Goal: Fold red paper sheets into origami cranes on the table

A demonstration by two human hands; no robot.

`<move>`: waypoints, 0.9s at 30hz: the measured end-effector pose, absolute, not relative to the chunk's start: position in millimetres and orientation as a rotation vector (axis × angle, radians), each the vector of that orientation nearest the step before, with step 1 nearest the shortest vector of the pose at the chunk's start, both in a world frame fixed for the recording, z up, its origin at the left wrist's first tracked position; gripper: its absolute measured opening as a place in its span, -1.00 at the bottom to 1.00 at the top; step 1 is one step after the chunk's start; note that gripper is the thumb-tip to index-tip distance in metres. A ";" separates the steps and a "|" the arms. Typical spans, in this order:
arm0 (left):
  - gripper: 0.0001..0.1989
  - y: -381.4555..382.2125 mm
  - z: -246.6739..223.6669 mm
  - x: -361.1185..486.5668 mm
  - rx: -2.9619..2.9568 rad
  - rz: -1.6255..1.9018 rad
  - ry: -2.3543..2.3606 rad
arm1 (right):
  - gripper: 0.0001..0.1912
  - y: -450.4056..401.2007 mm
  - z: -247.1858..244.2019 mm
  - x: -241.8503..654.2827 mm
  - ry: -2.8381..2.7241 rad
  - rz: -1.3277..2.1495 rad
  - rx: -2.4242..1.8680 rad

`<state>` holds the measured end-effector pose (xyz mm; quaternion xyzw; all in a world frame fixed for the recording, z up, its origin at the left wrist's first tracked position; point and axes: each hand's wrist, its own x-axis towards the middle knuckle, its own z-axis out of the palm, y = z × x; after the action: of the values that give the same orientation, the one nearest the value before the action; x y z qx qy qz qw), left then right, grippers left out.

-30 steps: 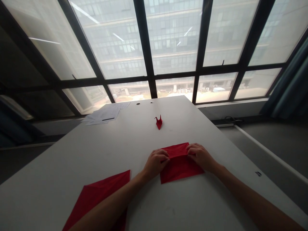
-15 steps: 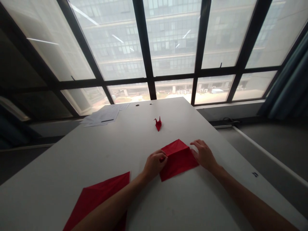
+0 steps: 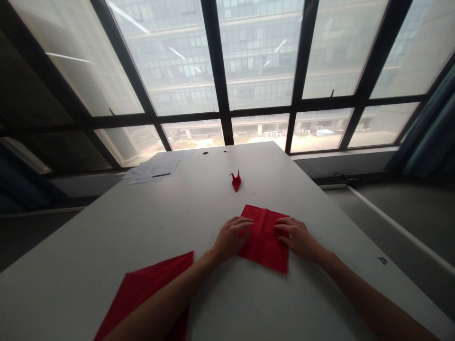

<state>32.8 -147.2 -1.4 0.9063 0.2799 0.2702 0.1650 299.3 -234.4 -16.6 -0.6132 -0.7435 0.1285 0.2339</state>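
Observation:
A red sheet of paper (image 3: 263, 241) with visible creases lies on the white table, turned slightly askew. My left hand (image 3: 232, 237) rests at its left edge, fingers stretched over the paper. At the opposite edge my right hand (image 3: 296, 237) lies with its fingers spread on the red surface. Both hands are open, touching the paper without gripping it. Farther back stands a small folded red paper crane (image 3: 236, 182). A second, larger red sheet (image 3: 142, 293) lies at the lower left, partly hidden under my left forearm.
White papers (image 3: 152, 168) with a dark pen (image 3: 161, 174) on them lie at the table's far left. The white table (image 3: 170, 213) reaches to the windows. A small dark mark (image 3: 383, 260) shows near its right edge.
The red paper has been turned, and its raised fold now lies flat. My left hand has opened from its pinch, and my right hand has moved onto the paper.

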 end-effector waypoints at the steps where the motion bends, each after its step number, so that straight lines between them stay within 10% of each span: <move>1: -0.67 -143.8 -4.6 32.5 2.617 0.741 0.822 | -0.65 -234.9 -16.2 302.0 -2.053 0.369 -1.655; 27: -0.87 -133.6 -15.4 31.7 2.469 0.738 0.856 | -0.87 -226.6 -23.5 294.6 -1.947 0.259 -1.587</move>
<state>31.7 -133.6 -15.4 0.8888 0.3080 0.2655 0.2115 294.6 -226.6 -23.5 -0.5988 -0.7346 0.0976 0.3036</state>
